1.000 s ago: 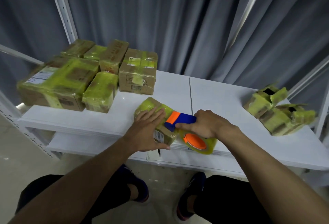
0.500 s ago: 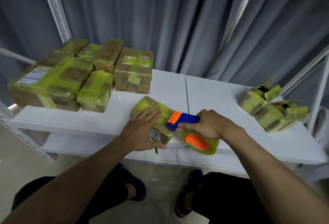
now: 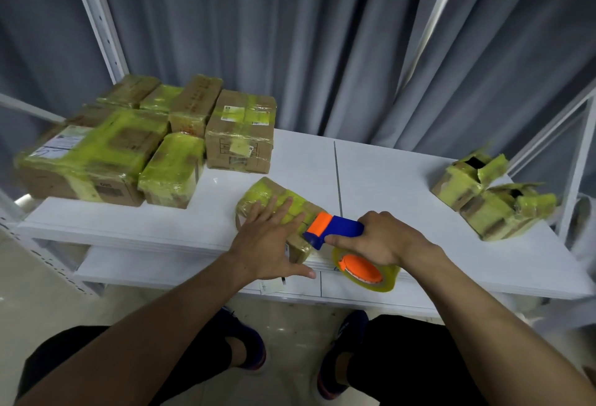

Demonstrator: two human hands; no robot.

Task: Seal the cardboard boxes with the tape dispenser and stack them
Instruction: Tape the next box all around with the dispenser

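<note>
Sealing step in hand. Small yellow-taped cardboard box [image 3: 274,202], centre frame at white table [image 3: 403,186] edge, is pressed flat by left hand [image 3: 267,241], fingers spread. Blue-and-orange tape dispenser [image 3: 335,231] is gripped by right hand [image 3: 380,238], head against box. Next, judged: pull across, tear, stack upper left.

In right hand [image 3: 383,238], tape dispenser [image 3: 335,228]: blue body, orange nose, orange hub; tape roll [image 3: 388,278] translucent yellow. Under left hand [image 3: 267,244], box [image 3: 264,191]: brown cardboard, yellow-green tape bands. Beyond left hand, taped boxes [image 3: 96,154]: same brown and yellow-green, white labels. White table [image 3: 387,180]; plain grey curtain [image 3: 322,34].
</note>
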